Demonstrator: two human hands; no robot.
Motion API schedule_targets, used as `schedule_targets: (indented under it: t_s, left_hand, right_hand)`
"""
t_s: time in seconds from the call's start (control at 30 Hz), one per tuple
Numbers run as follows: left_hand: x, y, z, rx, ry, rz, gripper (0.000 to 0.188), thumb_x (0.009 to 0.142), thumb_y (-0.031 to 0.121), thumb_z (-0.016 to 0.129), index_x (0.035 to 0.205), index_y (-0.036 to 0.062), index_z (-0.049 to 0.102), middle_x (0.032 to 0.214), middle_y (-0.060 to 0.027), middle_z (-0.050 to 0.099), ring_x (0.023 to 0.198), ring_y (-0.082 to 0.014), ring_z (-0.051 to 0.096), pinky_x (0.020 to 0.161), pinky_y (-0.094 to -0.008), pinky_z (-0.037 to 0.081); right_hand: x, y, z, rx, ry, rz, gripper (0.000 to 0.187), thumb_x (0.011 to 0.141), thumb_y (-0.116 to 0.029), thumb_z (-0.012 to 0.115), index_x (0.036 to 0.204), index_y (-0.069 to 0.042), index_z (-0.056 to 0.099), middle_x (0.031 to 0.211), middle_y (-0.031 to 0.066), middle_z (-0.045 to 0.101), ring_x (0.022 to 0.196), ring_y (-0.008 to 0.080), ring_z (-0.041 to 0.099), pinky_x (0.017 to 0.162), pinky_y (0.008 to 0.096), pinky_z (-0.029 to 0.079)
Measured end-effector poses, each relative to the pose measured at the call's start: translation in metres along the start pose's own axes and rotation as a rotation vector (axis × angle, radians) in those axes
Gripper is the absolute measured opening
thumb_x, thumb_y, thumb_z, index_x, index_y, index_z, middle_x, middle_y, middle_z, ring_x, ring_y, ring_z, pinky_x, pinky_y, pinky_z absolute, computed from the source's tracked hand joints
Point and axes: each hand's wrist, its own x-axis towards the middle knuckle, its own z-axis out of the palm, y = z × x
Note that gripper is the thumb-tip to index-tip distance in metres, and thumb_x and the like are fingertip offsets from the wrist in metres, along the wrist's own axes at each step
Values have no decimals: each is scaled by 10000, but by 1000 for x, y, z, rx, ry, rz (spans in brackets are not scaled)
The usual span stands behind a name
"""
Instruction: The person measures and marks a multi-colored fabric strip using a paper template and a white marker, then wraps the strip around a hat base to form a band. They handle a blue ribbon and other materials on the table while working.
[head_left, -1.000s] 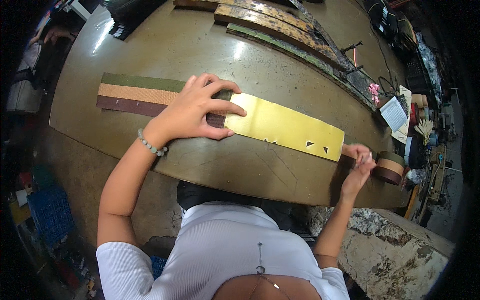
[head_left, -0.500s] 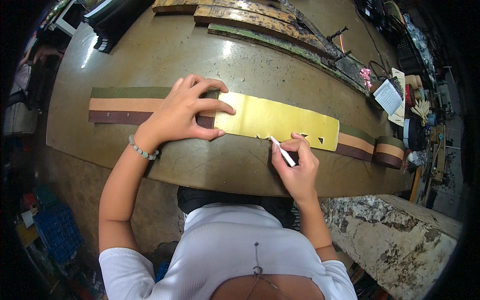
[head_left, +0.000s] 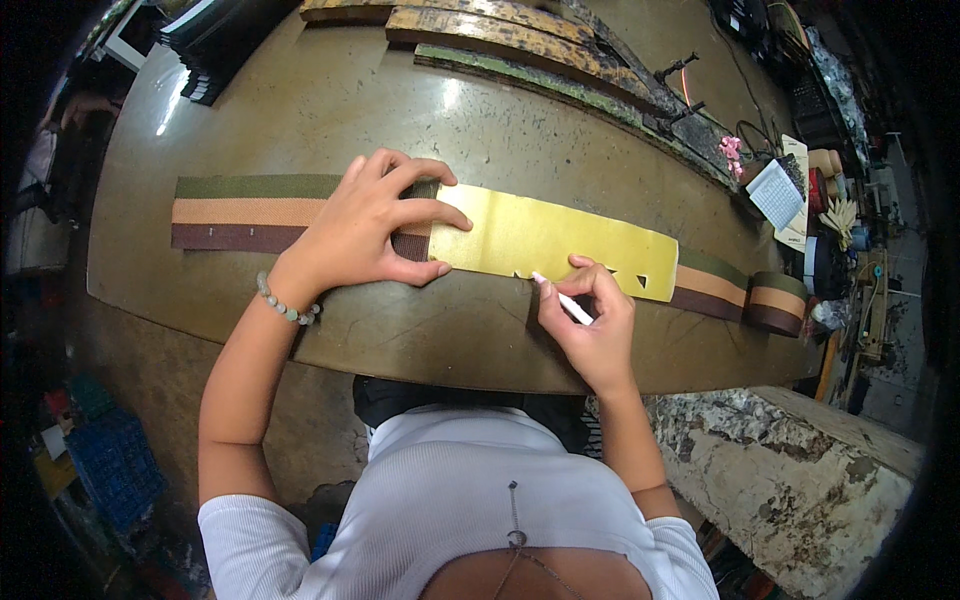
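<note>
A yellow flat template (head_left: 570, 232) lies over a long striped webbing strap (head_left: 245, 210) in green, tan and dark brown. Small triangular notches run along the template's near edge, and short pale marks show on the strap's left part. With fingers and thumb spread, my left hand (head_left: 360, 222) presses on the template's left end and the strap beside it. My right hand (head_left: 600, 325) pinches a slim white marking stick (head_left: 574, 309), whose tip is at the near edge by a notch; whether it is chalk or a pen I cannot tell.
On the right the strap runs into a coil (head_left: 777, 303) standing on the table (head_left: 350, 110). Stained wooden boards (head_left: 490, 30) and a metal bar lie at the far side. A dark stack (head_left: 225, 45) sits far left. A white calculator-like device (head_left: 775, 195) lies at the right edge.
My right hand has moved slightly left along the template's near edge, bringing the white stick's tip to another spot. My left hand keeps its place on the template and strap.
</note>
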Motion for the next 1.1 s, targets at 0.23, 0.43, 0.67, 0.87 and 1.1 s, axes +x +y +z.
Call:
schedule_targets:
  t_s: [0.23,0.43,0.67,0.87,1.1]
  left_hand:
    - [0,1,0,2,20,12,401,648,347,786,1038,277,723,1247,-10,559,1093,-279,470,981,-401,374]
    - [4,12,-4,45,50,26,278,724,347,748,954,194,723,1193,-25,580,1076,-270,496,901,-378,402]
    - [43,85,47,468,-72,-157,329,860,321,654,731,18,658,962,-108,578,903,-265,590,683,-346,533]
    - [61,123,79,986,-199,-97,687,870,122,551,1488,323,330,1195,-232,495,678,-443,675,540,-353,579]
    - [68,127,77,915,-236,-29,729,862,119,562,1497,385,322,1288,-230,463,836,-514,662,493,-354,583]
  right_hand:
    - [1,0,9,-178,-90,-122,184,761,-16,755,723,-33,576,644,88,614,629,176,614,968,428,465]
    - [9,18,-37,300,157,324,202,823,-31,731,756,-49,542,753,22,640,647,88,566,776,293,502]
    - [1,48,-67,113,64,173,256,823,-97,764,714,-22,545,634,9,590,633,67,544,952,334,462]
    - [-1,54,-58,-95,99,107,292,812,-109,767,684,3,529,663,77,599,702,119,558,815,317,504]
    - [-2,70,-93,316,254,308,273,824,-91,752,705,-33,514,760,53,614,801,157,634,727,316,511]
